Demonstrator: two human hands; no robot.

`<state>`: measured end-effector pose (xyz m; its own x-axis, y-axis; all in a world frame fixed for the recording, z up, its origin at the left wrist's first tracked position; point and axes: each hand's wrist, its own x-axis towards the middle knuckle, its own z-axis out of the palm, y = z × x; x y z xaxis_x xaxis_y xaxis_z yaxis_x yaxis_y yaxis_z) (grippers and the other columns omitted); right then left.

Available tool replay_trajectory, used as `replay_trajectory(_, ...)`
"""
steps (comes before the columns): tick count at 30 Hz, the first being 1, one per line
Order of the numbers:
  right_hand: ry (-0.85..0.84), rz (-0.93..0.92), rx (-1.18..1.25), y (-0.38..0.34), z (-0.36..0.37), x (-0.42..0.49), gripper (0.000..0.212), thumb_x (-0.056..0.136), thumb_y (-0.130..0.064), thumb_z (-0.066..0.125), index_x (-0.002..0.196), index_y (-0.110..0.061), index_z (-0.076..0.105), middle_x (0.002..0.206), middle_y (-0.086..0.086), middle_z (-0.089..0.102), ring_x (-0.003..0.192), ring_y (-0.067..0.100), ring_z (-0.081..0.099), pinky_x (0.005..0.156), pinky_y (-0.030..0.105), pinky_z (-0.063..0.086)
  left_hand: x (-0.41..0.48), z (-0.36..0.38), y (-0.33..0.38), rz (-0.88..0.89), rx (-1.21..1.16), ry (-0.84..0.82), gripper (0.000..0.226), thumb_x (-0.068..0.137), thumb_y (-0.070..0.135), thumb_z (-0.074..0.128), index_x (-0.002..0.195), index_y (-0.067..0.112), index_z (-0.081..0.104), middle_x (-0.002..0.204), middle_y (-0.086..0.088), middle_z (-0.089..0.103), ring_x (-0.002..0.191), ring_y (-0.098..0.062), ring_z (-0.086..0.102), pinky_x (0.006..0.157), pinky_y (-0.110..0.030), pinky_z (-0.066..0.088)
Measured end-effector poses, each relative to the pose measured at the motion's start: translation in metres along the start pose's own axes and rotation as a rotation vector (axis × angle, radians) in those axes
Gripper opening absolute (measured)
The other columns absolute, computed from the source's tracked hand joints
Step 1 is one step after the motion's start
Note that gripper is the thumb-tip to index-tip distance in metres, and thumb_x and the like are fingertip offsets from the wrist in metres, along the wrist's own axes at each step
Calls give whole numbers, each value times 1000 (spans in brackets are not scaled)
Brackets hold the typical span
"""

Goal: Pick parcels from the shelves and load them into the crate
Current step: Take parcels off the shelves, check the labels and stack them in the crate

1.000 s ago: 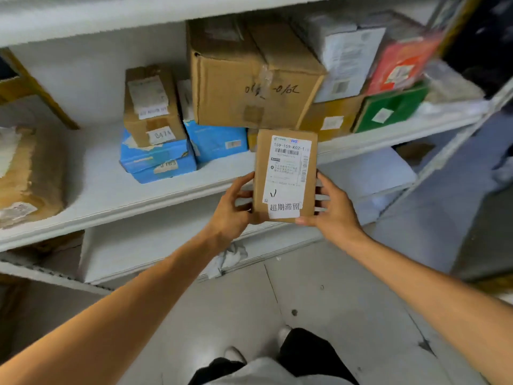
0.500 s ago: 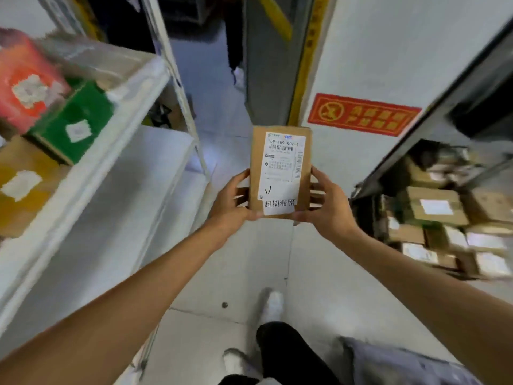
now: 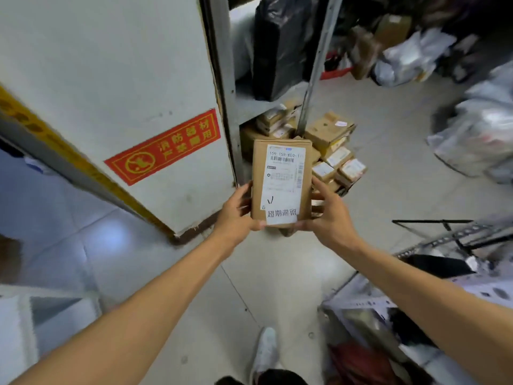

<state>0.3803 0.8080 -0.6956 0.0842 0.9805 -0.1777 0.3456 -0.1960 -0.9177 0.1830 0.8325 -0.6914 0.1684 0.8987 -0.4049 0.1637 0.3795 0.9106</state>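
A white panel with a red sign [image 3: 163, 147] fills the left side, above the pale floor [image 3: 277, 273]. Just right of it, the left hand [image 3: 236, 215] has its grip closed on the parcel [image 3: 280, 184], thumb across the bottom front edge and fingers curled behind the left side. The parcel stands upright in the air at arm's length, label towards the wearer. The right hand [image 3: 330, 215] mirrors this, its grip closed on the lower right side.

Both grips sit low on the parcel, so its upper half is unsupported. A quick swing could probably tip it forward out of the thumbs. Beyond it a stack of boxes [image 3: 333, 151] sits on the floor against a shelf post [image 3: 316, 65], and a metal frame [image 3: 449, 237] juts in lower right. Walking with eyes on the label risks a foot catching either one. I can make out no crate, so the drop-off point has yet to be found, and that invites setting the parcel on the wrong pile.

Counted:
- One sign
- Two hands
- One held parcel, bearing one printed label with one extra strip pasted along its foot
- At least six stacked boxes, though blur hides the exact number
- One black bag [image 3: 277, 45] on the shelf
- Several pale plastic sacks [image 3: 477, 134] far right, too smeared to number
- One shoe [image 3: 265, 348]
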Motion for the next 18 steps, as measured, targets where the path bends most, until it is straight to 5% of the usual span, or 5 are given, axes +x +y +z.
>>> replay_trajectory(2, 70, 36, 20, 8, -15, 13, 106, 60, 6, 85, 146, -33, 36, 113, -7, 56, 98, 11, 58, 57, 20, 55, 27, 16, 11, -10, 19, -70, 92, 74, -20, 67, 149, 24, 34, 121, 3, 62, 98, 0, 60, 74, -18, 57)
replay_trajectory(6, 167, 105, 22, 19, -41, 43, 102, 62, 4, 85, 144, -35, 37, 110, -15, 54, 101, 11, 57, 68, 19, 53, 79, 42, 31, -40, 51, -169, 92, 76, -20, 65, 151, 23, 32, 132, 0, 59, 106, -8, 59, 90, -33, 56)
replay_trajectory(11, 246, 133, 26, 32, -64, 98, 100, 62, 3, 84, 140, -38, 37, 105, -24, 54, 101, 10, 57, 73, 26, 56, 161, 65, 48, -74, 115, -272, 92, 76, -20, 64, 150, 24, 32, 130, -1, 60, 105, -7, 59, 67, -14, 54)
replay_trajectory(14, 317, 170, 53, 41, -79, 138, 100, 60, 5, 85, 133, -44, 38, 102, -23, 57, 98, 8, 59, 69, 19, 55, 220, 78, 59, -96, 150, -374, 91, 77, -18, 65, 149, 26, 32, 131, 0, 60, 110, -10, 57, 76, -19, 55)
replay_trajectory(18, 405, 259, 127, 50, -98, 190, 93, 64, 4, 84, 134, -38, 40, 100, -24, 55, 93, -1, 60, 59, 8, 50, 293, 107, 81, -107, 270, -424, 96, 74, -18, 67, 151, 26, 31, 143, -4, 49, 126, -18, 48, 103, -45, 46)
